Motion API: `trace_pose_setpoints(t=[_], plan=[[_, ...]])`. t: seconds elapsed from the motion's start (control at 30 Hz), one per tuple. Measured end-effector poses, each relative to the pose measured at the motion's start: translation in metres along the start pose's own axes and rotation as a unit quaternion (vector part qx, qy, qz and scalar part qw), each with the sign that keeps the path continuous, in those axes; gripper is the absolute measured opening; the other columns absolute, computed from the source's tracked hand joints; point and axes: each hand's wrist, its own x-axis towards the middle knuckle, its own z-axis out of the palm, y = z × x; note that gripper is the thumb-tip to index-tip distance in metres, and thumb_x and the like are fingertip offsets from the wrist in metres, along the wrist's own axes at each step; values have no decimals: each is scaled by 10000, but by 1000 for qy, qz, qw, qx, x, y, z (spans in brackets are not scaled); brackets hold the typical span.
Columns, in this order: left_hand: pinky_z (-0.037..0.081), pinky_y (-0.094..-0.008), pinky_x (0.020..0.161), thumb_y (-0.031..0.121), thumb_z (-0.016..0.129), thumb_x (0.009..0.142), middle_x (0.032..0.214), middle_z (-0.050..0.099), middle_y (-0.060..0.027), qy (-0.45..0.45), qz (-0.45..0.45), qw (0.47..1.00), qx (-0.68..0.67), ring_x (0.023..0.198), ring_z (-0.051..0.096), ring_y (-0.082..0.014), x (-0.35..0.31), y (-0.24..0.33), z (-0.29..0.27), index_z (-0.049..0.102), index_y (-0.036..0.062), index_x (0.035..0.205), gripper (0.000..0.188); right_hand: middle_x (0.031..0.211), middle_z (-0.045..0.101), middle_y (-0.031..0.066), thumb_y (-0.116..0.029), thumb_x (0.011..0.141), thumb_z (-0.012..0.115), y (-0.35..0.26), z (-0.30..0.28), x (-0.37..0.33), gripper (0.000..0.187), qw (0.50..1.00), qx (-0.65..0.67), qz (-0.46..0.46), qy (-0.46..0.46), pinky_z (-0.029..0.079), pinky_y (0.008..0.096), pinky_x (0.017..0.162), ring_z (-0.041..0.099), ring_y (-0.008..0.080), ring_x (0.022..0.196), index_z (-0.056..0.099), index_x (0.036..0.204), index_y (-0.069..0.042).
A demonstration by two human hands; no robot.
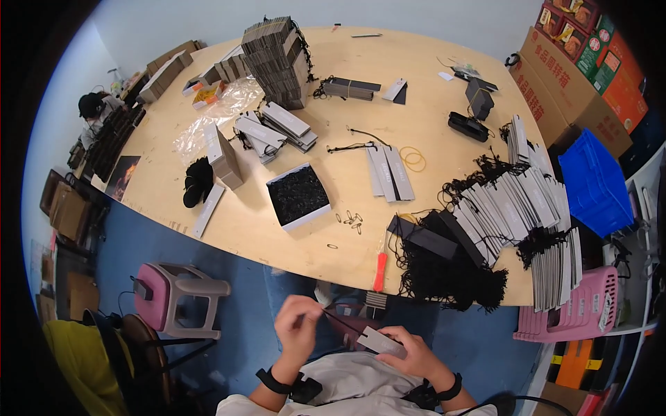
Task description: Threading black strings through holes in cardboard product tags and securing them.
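Just off the table's near edge, my right hand (pixel 417 357) grips a grey hang tag (pixel 378 340) between thumb and fingers. From the tag's upper end a black cord (pixel 341 320) runs up and left to my left hand (pixel 297 328), whose fingertips are pinched on its end. Both hands are in front of my body, below the table top. On the table edge beyond them lies a thin tool with a red handle (pixel 380 272). To its right is a heap of black cords (pixel 447 274), and several small loose loops (pixel 352 221) lie to its left.
A white box (pixel 316 217) holds small black pieces. Stacked tags (pixel 283 69) stand at the back of the table (pixel 430 83), and strung tags (pixel 506 208) fan out at right. Beside the table are a blue crate (pixel 600 184) and a pink stool (pixel 154 298). Another person sits far left.
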Motion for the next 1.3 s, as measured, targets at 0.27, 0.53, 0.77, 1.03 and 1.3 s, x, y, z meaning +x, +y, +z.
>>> trace_pose_setpoints(t=[0.27,0.53,0.77,1.03,1.3], plan=[[480,-267,739,16,686,864,925,660,-72,-27,-78,997,-10,831,601,-143,9,-19,-1,650,7,948,92,851,649,95,-197,749,796,-22,-33,-2,441,968,-240,-70,7,545,307,624,671,258,716,640,1139,-60],[508,-347,815,-53,643,815,1064,644,-140,-110,55,969,215,963,624,-301,6,-7,7,650,28,1065,263,854,561,103,-208,807,702,-114,-84,52,393,849,-501,-135,96,512,360,528,631,267,614,579,1141,-42],[519,-375,803,-71,625,778,1072,638,-130,-164,120,952,228,951,615,-313,-2,-4,13,652,31,1039,282,891,658,173,-288,832,710,-129,-115,180,436,785,-480,-210,331,540,431,611,671,342,736,557,1139,-19],[503,-388,789,-68,624,735,1047,638,-115,-102,141,954,245,926,608,-312,8,-3,7,661,46,1032,320,865,664,124,-336,806,738,-101,-104,164,353,821,-555,-3,134,529,429,690,667,328,846,646,938,-22],[482,-397,837,-45,639,729,1050,615,-116,-78,172,945,266,973,593,-315,33,1,25,658,42,1048,331,929,640,99,-220,741,779,-66,-117,136,292,832,-542,-72,93,509,397,763,615,294,934,677,940,-31]])
